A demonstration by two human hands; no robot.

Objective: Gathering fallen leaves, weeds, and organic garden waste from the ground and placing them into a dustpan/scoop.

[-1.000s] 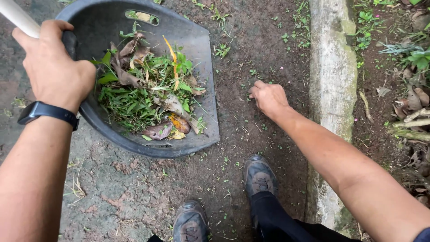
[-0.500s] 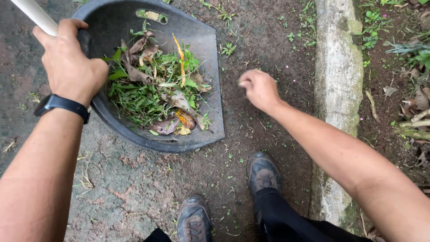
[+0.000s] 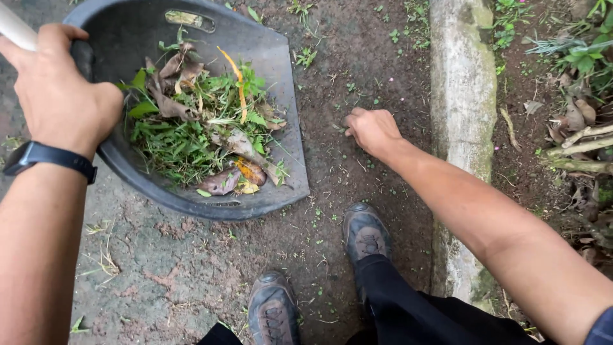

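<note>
On bare soil, dustpan [image 3: 281, 128] (dark plastic) holding weeds [image 3: 191, 134], leaves

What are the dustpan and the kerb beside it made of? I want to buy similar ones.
The dustpan looks like moulded dark grey plastic with a matt finish: smooth curved walls and a moulded slot at the back. The kerb looks like cast concrete, rough and weathered, with greenish moss patches. The left hand holds the pan's handle.

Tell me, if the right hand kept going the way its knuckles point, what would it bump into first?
The right hand points left, low over the bare dirt. Going straight on, it would probably meet the flat front edge of the grey dustpan first, though height is hard to judge.
</note>
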